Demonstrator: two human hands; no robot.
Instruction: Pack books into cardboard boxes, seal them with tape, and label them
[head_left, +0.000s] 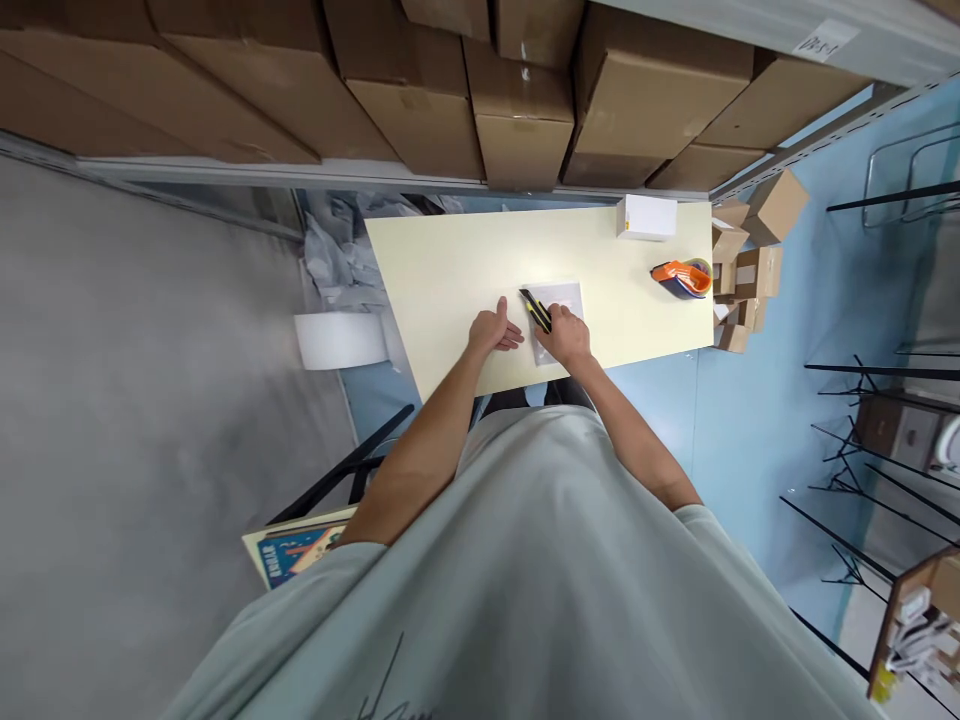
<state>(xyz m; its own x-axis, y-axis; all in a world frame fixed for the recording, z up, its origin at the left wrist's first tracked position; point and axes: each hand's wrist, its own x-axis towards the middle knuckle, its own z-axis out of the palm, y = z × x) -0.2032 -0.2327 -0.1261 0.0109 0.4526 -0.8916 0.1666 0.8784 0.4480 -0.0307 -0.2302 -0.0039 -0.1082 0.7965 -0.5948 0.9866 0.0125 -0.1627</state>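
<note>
A black and yellow utility knife (535, 308) lies slantwise over a pale, flat packet (568, 294) on the cream tabletop (450, 270). There may be a second knife right beside it; they overlap too much to tell. My right hand (568, 338) has its fingers closed at the knife's lower end, over the packet's right side. Just left of the packet, my left hand (495, 328) is held with thumb up and fingers stretched out, holding nothing. The palm side of my right hand is hidden.
A white box (646, 217) stands at the table's back right, with an orange tape dispenser (684, 278) in front of it. Cardboard boxes (525, 130) fill the shelf beyond. A white roll (341, 341) is off the left edge; small cartons (757, 272) are piled off the right.
</note>
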